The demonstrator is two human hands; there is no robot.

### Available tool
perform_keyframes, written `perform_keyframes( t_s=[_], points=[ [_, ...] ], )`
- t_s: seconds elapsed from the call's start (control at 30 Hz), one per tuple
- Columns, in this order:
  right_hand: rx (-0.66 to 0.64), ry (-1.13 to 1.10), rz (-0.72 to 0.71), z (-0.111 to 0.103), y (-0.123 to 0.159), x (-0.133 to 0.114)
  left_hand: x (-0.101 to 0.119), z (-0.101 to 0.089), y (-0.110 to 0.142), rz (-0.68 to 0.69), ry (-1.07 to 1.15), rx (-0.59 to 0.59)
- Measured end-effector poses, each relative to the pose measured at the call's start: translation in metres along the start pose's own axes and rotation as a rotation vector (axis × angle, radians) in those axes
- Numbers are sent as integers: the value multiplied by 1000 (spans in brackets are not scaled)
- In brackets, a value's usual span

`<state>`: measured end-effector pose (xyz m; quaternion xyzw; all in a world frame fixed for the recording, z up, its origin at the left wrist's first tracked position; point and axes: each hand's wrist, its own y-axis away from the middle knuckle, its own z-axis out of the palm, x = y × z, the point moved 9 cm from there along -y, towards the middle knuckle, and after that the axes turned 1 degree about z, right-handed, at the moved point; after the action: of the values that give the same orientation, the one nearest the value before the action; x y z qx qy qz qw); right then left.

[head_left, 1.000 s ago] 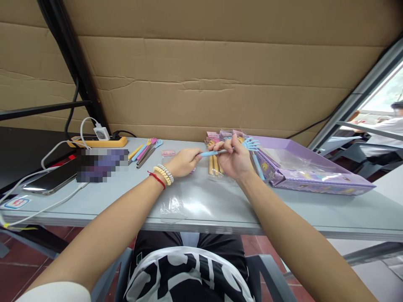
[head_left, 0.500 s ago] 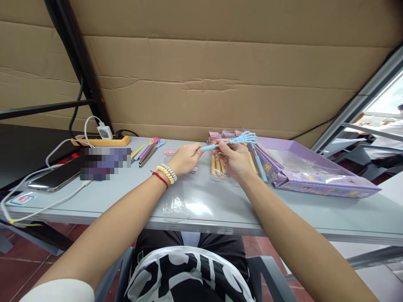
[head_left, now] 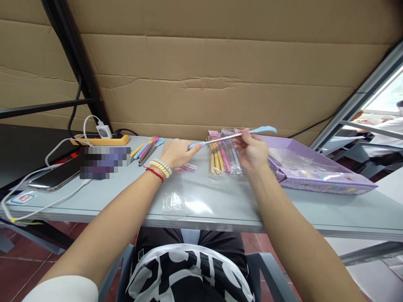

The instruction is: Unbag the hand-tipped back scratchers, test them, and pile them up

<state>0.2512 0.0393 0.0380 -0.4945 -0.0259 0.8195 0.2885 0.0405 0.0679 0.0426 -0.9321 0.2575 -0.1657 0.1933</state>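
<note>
A light blue telescopic back scratcher (head_left: 222, 138) is held in the air above the table, its silver rod drawn out between my hands. My left hand (head_left: 178, 153) is closed on its blue handle. Close to the blue scratching head, my right hand (head_left: 252, 150) pinches the other end. Below and between the hands lie bagged back scratchers (head_left: 218, 161) with yellow, pink and grey handles. Small pink printed cards (head_left: 186, 168) rest beside my left hand, partly hidden by it. Several loose back scratchers (head_left: 147, 150) lie to the left of that hand.
On the right stands an open purple box (head_left: 327, 184) with clear plastic in it. A clear bag (head_left: 175, 202) lies near the front edge. Leftward are a phone (head_left: 53, 178), white cables and a yellow power strip (head_left: 121, 139). Cardboard (head_left: 201, 84) walls the back.
My right hand has moved right with the scratching head, and the silver rod now shows at length. The left hand has shifted slightly left. The head has turned edge-on.
</note>
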Motion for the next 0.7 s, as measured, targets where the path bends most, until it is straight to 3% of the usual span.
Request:
perform_keyframes(
  t_s=[0.13,0.23,0.33,0.47,0.57,0.7],
  points=[
    [80,-18,-57,-19,-10,-16,-14,0,-2,0,-8,-24],
    [38,-65,-79,-11,-6,-14,-13,1,-1,21,3,-13],
    [-119,-69,31,17,8,4,2,8,3,82,22,-9],
    [-287,-74,175,50,32,25,41,18,9,252,200,5],
    [-306,-94,146,57,38,24,61,25,12,311,358,-15],
    [-371,-163,77,59,40,14,68,31,15,301,431,-84]
  ],
)
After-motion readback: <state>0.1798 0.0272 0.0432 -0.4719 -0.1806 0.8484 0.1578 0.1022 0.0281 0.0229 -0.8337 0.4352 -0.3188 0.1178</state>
